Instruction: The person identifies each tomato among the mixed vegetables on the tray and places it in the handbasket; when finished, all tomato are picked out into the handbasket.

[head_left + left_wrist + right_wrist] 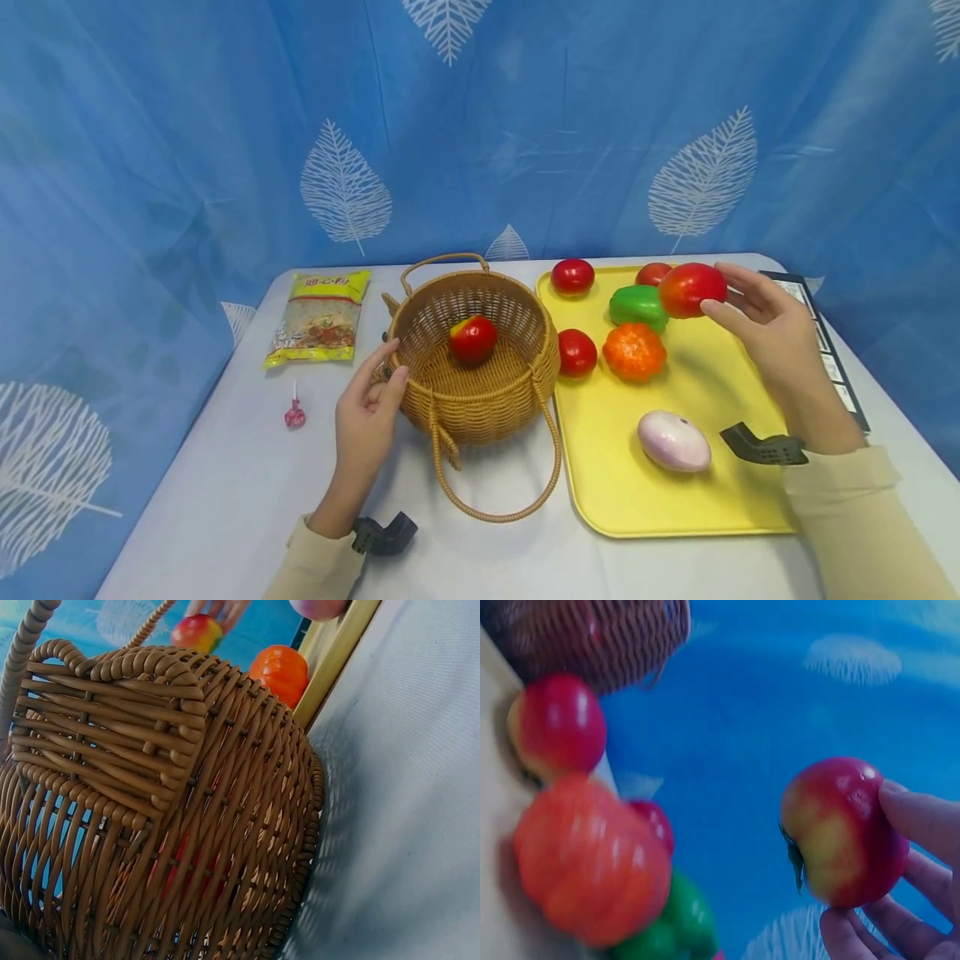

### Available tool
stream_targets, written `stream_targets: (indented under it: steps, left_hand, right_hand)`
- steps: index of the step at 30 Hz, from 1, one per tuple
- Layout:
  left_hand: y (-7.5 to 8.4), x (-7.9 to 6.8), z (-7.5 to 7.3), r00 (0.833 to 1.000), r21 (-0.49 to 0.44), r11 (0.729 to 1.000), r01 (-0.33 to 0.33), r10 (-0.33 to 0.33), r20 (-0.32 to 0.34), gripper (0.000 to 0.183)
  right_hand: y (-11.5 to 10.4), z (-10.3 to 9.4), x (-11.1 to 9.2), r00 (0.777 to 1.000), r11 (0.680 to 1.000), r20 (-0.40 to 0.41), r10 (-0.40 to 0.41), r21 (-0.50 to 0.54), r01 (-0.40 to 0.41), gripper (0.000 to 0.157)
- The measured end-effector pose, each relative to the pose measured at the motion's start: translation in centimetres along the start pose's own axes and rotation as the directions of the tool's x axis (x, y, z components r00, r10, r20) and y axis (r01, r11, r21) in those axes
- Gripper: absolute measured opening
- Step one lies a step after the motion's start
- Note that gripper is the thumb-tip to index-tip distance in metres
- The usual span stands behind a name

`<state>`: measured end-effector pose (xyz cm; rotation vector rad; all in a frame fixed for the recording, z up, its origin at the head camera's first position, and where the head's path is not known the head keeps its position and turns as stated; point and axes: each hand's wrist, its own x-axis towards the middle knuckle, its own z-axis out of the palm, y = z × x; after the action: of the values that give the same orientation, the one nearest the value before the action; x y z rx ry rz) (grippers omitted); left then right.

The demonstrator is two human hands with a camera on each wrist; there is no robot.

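Observation:
A wicker basket [480, 421] stands mid-table, with a red-and-yellow toy tomato [473, 340] inside it. My left hand [369, 417] holds the basket's left rim, thumb and forefinger at the edge; the basket fills the left wrist view, where the fingers cannot be made out. Above the yellow tray [720, 508], my right hand [780, 329] grips another red toy tomato [692, 290] between thumb and fingers. The right wrist view shows this tomato's yellow patch and green calyx. Below it on the tray lie a green pepper [637, 307] and an orange pumpkin [634, 352].
More red tomatoes [573, 277] lie along the tray's left and back. A pale purple onion [673, 442] sits nearer the front. Left of the basket are a yellow food packet [321, 318] and a pink lollipop [295, 414]. Beyond the tray's right side lies a black-edged panel [828, 358].

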<state>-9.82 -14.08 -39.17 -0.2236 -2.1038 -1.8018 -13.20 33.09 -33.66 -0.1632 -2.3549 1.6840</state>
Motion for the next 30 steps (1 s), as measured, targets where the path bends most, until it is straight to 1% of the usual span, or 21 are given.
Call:
stream_targets:
  steps: [5,9,11,15,17,22,26,30]
  left_hand:
    - [0.0,0.1,0.0,1.000,-0.008,1.000,-0.004,0.004,-0.004,0.040]
    - [0.0,0.1,0.0,1.000,-0.008,1.000,-0.008,0.008,-0.001,0.040]
    - [0.0,0.1,0.0,1.000,-0.007,1.000,-0.008,0.008,0.000,0.040]
    - [-0.1,0.1,0.0,1.000,-0.006,1.000,-0.003,0.003,0.001,0.040]
    - [-0.1,0.1,0.1,1.000,-0.005,1.000,0.004,-0.004,0.002,0.040]
    - [-0.1,0.0,0.1,1.000,-0.006,1.000,0.014,-0.014,0.003,0.040]
    - [-0.1,0.0,0.1,1.000,-0.005,1.000,0.012,-0.012,0.003,0.040]
    - [0.0,0.0,0.0,1.000,0.002,1.000,0.008,-0.008,-0.001,0.040]
  right_hand:
    - [-2.2,1.9,-0.3,0.996,0.992,0.010,-0.087,0.098,0.085,0.060]
    - [-4.0,3.3,-0.9,0.991,0.974,0.032,-0.133,0.187,0.125,0.059]
    - [-4.9,4.0,-1.3,0.986,0.967,0.052,-0.161,0.211,0.147,0.059]
    - [-6.4,5.5,-2.2,0.971,0.959,0.094,-0.219,0.202,0.197,0.059]
    - [-6.9,6.1,-2.5,0.964,0.959,0.105,-0.244,0.177,0.223,0.058]
    - [-7.6,7.6,-3.0,0.948,0.952,0.137,-0.289,0.146,0.269,0.058]
    - [-7.7,8.7,-3.1,0.939,0.945,0.152,-0.308,0.161,0.284,0.056]
    - [-8.0,9.6,-3.2,0.939,0.946,0.159,-0.305,0.166,0.279,0.055]
